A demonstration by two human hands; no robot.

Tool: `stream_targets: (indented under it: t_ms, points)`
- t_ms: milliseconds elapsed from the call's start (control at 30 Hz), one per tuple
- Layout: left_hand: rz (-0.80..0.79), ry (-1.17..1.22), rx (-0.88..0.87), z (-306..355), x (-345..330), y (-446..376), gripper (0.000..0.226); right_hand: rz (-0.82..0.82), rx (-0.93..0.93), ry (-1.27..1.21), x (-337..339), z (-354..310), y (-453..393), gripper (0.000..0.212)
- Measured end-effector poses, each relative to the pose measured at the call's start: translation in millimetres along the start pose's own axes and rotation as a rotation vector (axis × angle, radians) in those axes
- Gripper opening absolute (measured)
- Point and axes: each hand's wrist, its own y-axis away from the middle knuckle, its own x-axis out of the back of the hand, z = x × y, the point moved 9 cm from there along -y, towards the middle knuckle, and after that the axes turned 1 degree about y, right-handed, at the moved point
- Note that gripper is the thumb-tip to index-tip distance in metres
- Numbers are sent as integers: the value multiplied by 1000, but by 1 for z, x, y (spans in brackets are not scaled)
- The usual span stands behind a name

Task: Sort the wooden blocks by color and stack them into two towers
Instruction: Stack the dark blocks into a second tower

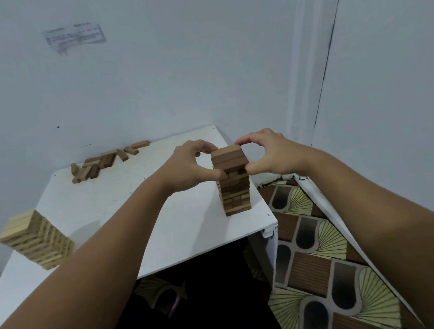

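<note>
White table (115, 197) in a pale corner holds the dark tower (233, 181) near its right edge — left hand (190, 163) and right hand (269, 153) pinch its top layers from both sides, and uneven squeezing could, I think, topple it — loose blocks (102, 162) wait behind.

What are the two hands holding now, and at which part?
Both hands hold the top layers of the dark tower: the left hand pinches its left side, the right hand its right side and top edge.
</note>
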Motion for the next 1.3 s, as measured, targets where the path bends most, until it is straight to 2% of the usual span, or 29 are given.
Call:
stream_targets:
  t_ms: [600, 733, 833, 900, 967, 1033, 1100, 1200, 1300]
  points:
    - [-22, 56, 66, -9, -5, 1, 60, -95, 1, -102, -10, 13, -17, 74]
    - [-18, 94, 103, -15, -4, 8, 80, -117, 13, -136, -12, 13, -17, 76]
    - [-6, 135, 137, -22, -5, 13, 91, -128, 7, -146, -12, 16, -16, 88]
    - [3, 157, 143, -26, -6, 14, 81, -135, 2, -146, -14, 18, -16, 96]
    - [4, 186, 142, -29, -7, 15, 68, -144, 1, -152, -16, 19, -16, 94]
    - [2, 207, 142, -28, -8, 16, 65, -148, 1, -165, -19, 19, -16, 90]
    - [2, 204, 152, -27, -9, 18, 73, -147, 3, -168, -21, 20, -16, 89]
    - [-1, 200, 180, -25, -12, 23, 100, -135, -3, -207, -20, 20, -13, 95]
    - [127, 410, 190, -17, -13, 30, 100, -24, -19, -413, -19, 19, -8, 85]
